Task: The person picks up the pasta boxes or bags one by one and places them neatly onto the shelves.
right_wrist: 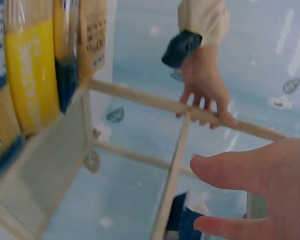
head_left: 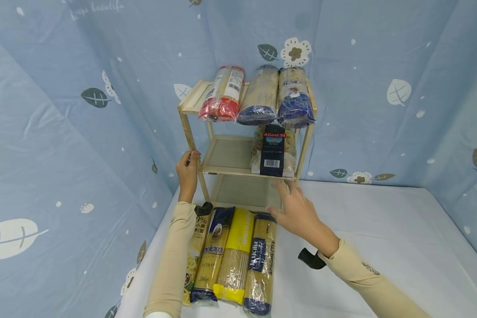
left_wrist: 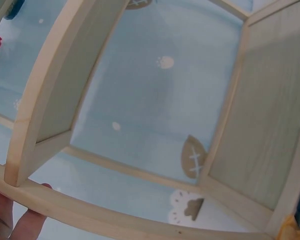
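Note:
My left hand grips the left front post of a wooden shelf rack, level with its middle shelf. In the left wrist view the fingers wrap around that post. My right hand holds nothing, its thumb and fingers spread, in front of the rack's lower right side. Just above it, a dark-labelled AGNESI pasta bag stands on the right half of the middle shelf. The right wrist view shows the spread thumb and a finger, with the left hand on the post beyond.
Three pasta bags lie on the top shelf: one red-ended, a blue-ended one and another blue one. Several long spaghetti packs, including a yellow one, lie side by side on the white table before the rack. A patterned blue curtain surrounds everything.

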The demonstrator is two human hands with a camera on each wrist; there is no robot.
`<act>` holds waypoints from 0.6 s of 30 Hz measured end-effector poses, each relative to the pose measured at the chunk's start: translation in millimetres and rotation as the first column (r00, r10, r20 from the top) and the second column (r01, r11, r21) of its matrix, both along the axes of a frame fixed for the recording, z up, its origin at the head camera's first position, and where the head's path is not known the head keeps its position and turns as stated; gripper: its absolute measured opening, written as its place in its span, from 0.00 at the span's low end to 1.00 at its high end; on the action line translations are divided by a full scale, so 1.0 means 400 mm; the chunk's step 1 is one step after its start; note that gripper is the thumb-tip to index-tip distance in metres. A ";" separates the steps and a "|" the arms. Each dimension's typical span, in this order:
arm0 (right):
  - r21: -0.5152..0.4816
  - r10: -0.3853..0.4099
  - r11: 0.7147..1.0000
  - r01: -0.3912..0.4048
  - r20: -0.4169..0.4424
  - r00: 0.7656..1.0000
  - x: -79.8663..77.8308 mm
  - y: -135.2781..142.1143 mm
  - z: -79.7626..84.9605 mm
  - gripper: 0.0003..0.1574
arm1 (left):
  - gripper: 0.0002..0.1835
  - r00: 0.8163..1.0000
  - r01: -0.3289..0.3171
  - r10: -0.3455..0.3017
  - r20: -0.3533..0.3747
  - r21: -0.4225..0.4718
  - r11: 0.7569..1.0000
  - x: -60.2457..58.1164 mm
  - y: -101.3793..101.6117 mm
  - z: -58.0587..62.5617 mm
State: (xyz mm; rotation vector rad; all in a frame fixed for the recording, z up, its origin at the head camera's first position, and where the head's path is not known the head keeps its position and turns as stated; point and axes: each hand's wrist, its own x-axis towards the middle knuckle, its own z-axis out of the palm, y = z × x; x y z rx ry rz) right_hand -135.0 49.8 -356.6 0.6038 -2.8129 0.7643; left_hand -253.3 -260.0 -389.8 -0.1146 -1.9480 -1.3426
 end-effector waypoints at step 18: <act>-0.037 0.024 0.999 -0.019 0.138 0.990 0.118 -0.035 -0.157 0.36 | 0.19 0.999 -0.016 0.017 0.031 -0.031 0.999 0.000 -0.003 -0.001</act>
